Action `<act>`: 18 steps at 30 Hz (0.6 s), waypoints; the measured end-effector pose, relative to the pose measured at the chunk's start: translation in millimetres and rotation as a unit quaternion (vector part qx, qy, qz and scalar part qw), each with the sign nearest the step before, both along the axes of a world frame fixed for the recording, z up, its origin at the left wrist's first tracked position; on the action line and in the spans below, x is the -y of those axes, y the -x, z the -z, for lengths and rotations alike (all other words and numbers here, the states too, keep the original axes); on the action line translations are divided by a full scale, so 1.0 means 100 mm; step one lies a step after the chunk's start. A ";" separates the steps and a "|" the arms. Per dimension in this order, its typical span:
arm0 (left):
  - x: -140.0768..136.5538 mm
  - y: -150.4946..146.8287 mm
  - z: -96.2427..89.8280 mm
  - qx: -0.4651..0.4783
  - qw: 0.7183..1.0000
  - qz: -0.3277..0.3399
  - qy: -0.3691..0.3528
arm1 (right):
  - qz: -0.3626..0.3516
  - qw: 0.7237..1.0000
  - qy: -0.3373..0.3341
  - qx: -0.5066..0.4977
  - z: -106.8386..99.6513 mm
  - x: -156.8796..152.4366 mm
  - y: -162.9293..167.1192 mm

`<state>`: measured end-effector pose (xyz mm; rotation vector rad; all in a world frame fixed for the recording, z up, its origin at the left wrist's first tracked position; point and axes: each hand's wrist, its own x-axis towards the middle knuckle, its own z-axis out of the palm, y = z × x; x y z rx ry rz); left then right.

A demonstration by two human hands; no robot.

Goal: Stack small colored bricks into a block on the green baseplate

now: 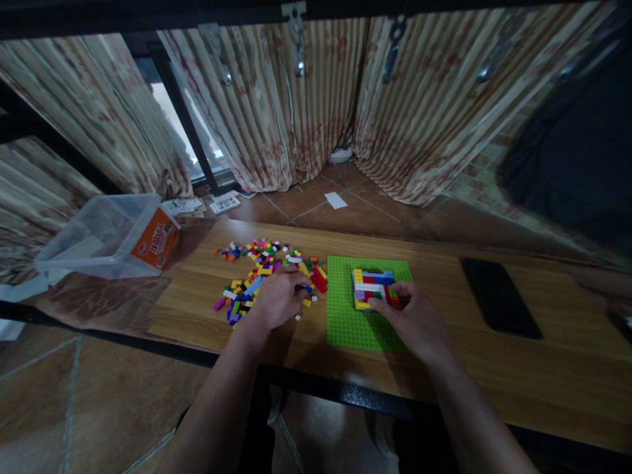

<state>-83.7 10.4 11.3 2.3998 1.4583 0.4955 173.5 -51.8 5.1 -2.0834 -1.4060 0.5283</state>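
A green studded baseplate (340,327) lies on the wooden table, carrying a low block of multicoloured toy bricks (371,287) in yellow, white, red and blue. My right hand (417,322) grips this block at its near right corner, thumb along the near edge and fingers at the right side. To the left of the plate, my left hand (279,299) is over a loose heap of small toy bricks (239,289), its fingers bent but apart among the bricks. The fingertips are partly hidden, and no brick shows between them. A long red brick (318,280) lies just beyond those fingers.
A clear plastic tub (103,240) with an orange label stands off the table's left end. A black phone or tablet (501,297) lies on the right part of the table. Curtains (276,112) hang behind, and a dark-clothed person (573,145) is at the right.
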 end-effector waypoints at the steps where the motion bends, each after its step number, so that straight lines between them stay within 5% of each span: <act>1: 0.01 -0.02 0.00 -0.014 1.000 0.002 -0.006 | -0.002 1.000 0.004 -0.001 0.00 0.00 0.00; 9: 0.03 -0.10 0.00 -0.070 0.996 -0.049 -0.018 | -0.010 1.000 -0.001 -0.006 0.00 0.00 0.00; 18: 0.04 -0.15 -0.03 -0.053 0.998 -0.018 -0.015 | -0.007 1.000 -0.004 0.000 0.00 0.00 0.00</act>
